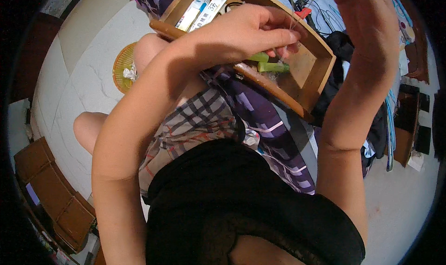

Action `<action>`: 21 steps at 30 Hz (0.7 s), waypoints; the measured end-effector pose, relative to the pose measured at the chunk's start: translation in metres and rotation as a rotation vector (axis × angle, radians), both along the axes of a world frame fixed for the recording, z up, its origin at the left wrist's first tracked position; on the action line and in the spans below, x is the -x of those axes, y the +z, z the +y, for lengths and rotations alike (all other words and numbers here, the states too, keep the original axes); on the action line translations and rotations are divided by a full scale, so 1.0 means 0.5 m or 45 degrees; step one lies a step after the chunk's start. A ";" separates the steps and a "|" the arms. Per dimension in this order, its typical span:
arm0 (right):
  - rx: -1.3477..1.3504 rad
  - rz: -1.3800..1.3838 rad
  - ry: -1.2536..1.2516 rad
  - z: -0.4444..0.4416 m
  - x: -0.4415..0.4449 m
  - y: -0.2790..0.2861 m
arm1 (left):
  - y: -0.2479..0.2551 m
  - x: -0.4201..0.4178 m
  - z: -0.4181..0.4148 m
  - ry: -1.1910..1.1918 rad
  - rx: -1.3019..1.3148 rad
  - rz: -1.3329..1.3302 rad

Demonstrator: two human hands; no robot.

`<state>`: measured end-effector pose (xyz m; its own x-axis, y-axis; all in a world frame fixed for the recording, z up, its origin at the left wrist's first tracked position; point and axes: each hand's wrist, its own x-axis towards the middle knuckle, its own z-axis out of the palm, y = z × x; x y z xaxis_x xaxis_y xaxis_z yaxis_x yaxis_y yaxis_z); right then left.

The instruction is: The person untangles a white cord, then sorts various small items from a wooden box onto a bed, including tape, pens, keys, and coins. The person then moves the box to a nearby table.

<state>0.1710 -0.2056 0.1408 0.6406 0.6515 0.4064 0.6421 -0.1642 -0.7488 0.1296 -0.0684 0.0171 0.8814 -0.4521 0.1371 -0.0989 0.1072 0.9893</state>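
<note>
My left hand point(259, 31) is over a wooden drawer point(318, 84), its thumb and fingers pinched on a thin, clear plastic strand or strip point(285, 49). Just below those fingers, inside the drawer, lie two green items, one a small tube-like piece point(273, 67). At the drawer's other end are a white and blue tube point(200, 3) and a white box with writing point(212, 10). My right hand point(366, 10) is raised at the top right, past the drawer's side; its fingers are cut off by the picture's edge, so what they hold is hidden.
A red piece point(302, 13) is at the drawer's far edge, with tangled cables point(320, 7) behind it. Purple patterned cloth point(268, 115) hangs below the drawer. A yellow mesh basket point(120, 70) with crumpled white paper stands on the floor by my knee. Brown cardboard point(52, 195) lies at lower left.
</note>
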 end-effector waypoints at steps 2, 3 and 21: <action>0.030 0.062 -0.028 -0.029 -0.004 0.005 | 0.004 0.006 -0.004 -0.055 -0.062 0.120; 0.043 0.098 -0.032 -0.041 -0.008 0.003 | -0.008 0.011 -0.005 -0.036 -0.101 0.125; 0.167 -0.004 -0.323 -0.323 -0.061 -0.011 | -0.052 0.015 -0.002 0.163 -0.186 0.215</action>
<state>0.2016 -0.3671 0.1353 0.7889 0.5175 0.3313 0.5701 -0.4153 -0.7089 0.1219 -0.0696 -0.0087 0.9376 -0.3395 -0.0751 0.0651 -0.0408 0.9970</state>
